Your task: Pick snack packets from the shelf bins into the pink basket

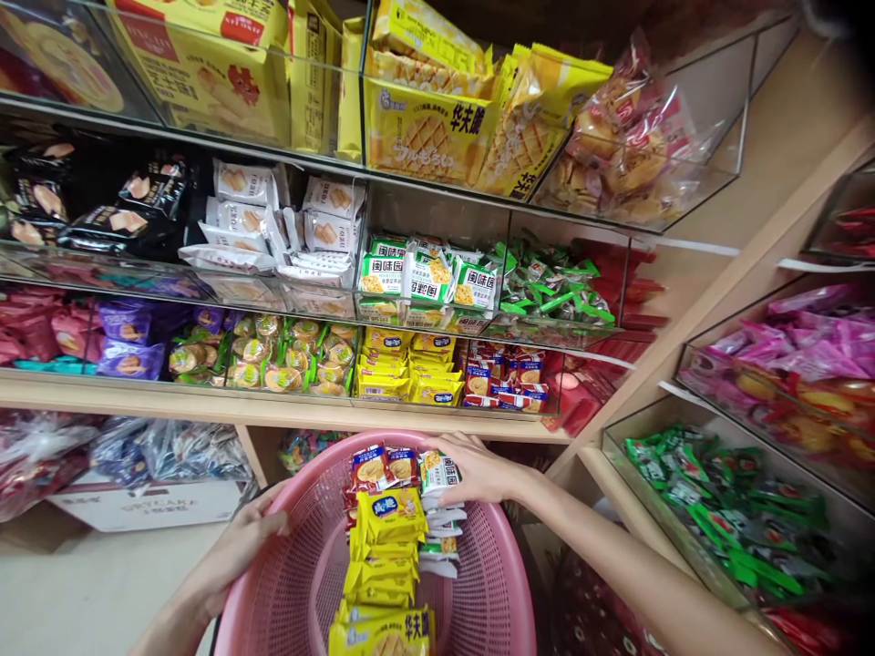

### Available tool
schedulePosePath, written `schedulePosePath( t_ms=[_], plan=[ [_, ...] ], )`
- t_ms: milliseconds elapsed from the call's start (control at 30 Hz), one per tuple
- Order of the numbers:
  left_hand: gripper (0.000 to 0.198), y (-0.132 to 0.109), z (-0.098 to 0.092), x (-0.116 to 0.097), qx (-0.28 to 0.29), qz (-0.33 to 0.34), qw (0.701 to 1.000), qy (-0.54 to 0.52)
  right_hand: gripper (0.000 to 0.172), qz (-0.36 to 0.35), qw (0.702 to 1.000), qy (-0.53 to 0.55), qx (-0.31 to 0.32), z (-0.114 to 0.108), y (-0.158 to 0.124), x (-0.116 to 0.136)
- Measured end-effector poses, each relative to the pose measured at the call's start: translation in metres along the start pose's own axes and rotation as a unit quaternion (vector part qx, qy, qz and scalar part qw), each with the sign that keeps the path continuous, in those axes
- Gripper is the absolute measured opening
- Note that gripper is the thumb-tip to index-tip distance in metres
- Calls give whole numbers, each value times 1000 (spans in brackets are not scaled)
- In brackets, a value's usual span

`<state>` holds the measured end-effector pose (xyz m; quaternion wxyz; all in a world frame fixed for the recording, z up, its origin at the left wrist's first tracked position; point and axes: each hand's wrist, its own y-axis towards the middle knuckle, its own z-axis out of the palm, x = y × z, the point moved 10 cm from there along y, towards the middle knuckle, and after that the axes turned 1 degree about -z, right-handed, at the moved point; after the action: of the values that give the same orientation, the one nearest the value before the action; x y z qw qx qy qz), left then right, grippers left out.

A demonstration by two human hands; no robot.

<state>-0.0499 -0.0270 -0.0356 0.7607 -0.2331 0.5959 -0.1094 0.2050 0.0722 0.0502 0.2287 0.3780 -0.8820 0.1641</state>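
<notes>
A round pink plastic basket (502,565) with perforated sides is low in the head view. My left hand (250,542) is closed round its left rim. Inside stand rows of packaged snacks: yellow packets (391,517) down the middle, red-and-blue packets (370,469) at the far end, and a yellow waffle packet (383,633) nearest me. My right hand (475,466) reaches over the far right rim, its fingers closed on a green-and-white snack packet (437,476) at the top of a similar stack. The palm covers part of that packet.
Clear-fronted shelves rise ahead, holding green-and-white packets (427,273), yellow packets (410,369), red-and-blue packets (506,374) and large waffle bags (430,128). To the right are angled bins with green-wrapped sweets (725,510). A white carton (147,501) sits below on the left.
</notes>
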Motion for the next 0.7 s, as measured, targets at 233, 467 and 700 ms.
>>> schedulePosePath(
  t_ms=[233,467,700],
  plan=[
    [74,4,-5,4,-2,6,1000,-19,102,9,998,-52,16,14,5,3],
    [76,6,-8,3,-12,18,1000,-17,97,-6,997,-75,-22,14,5,5],
    [78,4,-9,-1,-26,18,1000,0,102,1,996,-91,-6,16,7,3]
  ],
)
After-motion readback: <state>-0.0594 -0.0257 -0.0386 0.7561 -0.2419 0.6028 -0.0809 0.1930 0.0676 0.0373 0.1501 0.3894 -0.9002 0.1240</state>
